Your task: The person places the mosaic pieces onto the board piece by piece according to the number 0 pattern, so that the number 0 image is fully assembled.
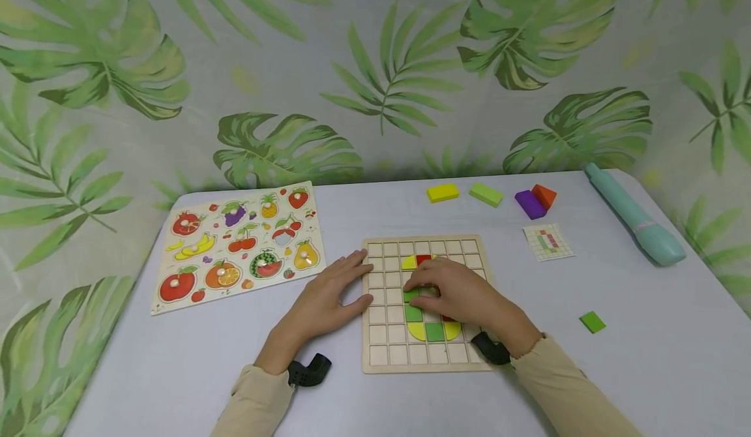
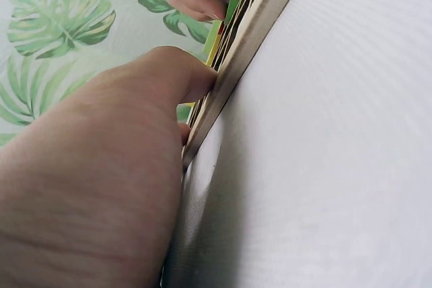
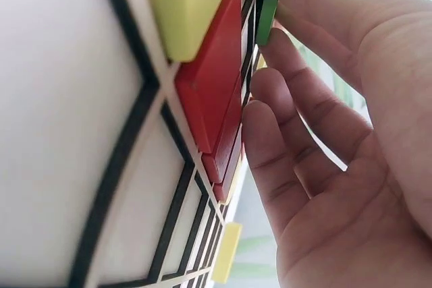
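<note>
A wooden grid board (image 1: 378, 356) lies on the table with coloured tiles set in some cells. My right hand (image 1: 463, 290) is over its middle, thumb and forefinger pinching a green square tile (image 1: 412, 295) at the grid. Directly below is another green tile (image 1: 413, 314). Yellow rounded corner tiles (image 1: 416, 331) and a green tile (image 1: 435, 332) form the lower row. Red tiles (image 3: 212, 72) run beneath my other right fingers in the right wrist view; the head view partly hides them. My left hand (image 1: 328, 297) touches the board's left edge, its fingers extended.
A fruit puzzle board (image 1: 202, 271) lies at left. Along the back are yellow (image 1: 442, 193), light green (image 1: 485, 194), purple (image 1: 530, 204) and orange blocks (image 1: 545, 195). At right are a pattern card (image 1: 548, 241), a loose green tile (image 1: 592, 321) and a teal long object (image 1: 633, 215).
</note>
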{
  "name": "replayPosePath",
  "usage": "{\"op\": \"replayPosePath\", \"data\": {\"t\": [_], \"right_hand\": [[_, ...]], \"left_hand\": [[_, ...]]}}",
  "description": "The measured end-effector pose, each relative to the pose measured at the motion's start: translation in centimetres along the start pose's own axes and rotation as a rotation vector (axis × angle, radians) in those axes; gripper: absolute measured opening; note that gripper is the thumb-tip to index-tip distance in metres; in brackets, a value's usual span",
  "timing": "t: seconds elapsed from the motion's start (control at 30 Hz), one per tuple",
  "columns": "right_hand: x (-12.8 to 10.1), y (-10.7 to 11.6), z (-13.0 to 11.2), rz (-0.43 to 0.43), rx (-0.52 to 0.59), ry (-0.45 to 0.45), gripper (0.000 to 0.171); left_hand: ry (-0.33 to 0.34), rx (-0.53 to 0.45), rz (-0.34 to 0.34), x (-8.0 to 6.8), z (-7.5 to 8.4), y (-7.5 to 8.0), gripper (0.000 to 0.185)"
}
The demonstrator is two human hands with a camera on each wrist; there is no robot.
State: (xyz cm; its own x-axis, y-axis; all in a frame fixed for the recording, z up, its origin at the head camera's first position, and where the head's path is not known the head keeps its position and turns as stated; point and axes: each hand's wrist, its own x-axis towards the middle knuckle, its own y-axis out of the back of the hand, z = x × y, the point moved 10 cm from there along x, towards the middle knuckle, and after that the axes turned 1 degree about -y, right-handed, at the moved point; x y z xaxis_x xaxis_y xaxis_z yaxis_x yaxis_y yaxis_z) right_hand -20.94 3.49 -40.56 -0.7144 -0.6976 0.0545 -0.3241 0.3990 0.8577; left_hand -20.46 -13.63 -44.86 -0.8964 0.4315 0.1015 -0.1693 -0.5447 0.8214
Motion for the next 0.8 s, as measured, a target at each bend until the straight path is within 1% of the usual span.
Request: {"op": "replayPosePath", "data": {"t": [0.2,0.4,0.53,0.7,0.8], "right_hand": [[-0.1,0.1,-0.1,-0.004,-0.008,0.001,0.019],[-0.8,0.7,0.6,-0.001,0.014,-0.062,0.024],[-2.0,1.5,1.7,0.015,0.027,-0.112,0.025],[-4.2,2.6,3.2,0.048,0.064,-0.14,0.023],[-5.7,3.3,4.2,0.074,0.055,-0.151,0.023]], "left_hand": [[0.003,0.002,-0.006,0.0,0.1,0.1,0.058],[-0.01,0.006,0.001,0.1,0.4,0.2,0.057],[-0.027,0.001,0.011,0.1,0.6,0.3,0.058],[-0.023,0.01,0.009,0.1,0.6,0.2,0.058],[-0.015,0.015,0.002,0.0,0.4,0.2,0.058]]}}
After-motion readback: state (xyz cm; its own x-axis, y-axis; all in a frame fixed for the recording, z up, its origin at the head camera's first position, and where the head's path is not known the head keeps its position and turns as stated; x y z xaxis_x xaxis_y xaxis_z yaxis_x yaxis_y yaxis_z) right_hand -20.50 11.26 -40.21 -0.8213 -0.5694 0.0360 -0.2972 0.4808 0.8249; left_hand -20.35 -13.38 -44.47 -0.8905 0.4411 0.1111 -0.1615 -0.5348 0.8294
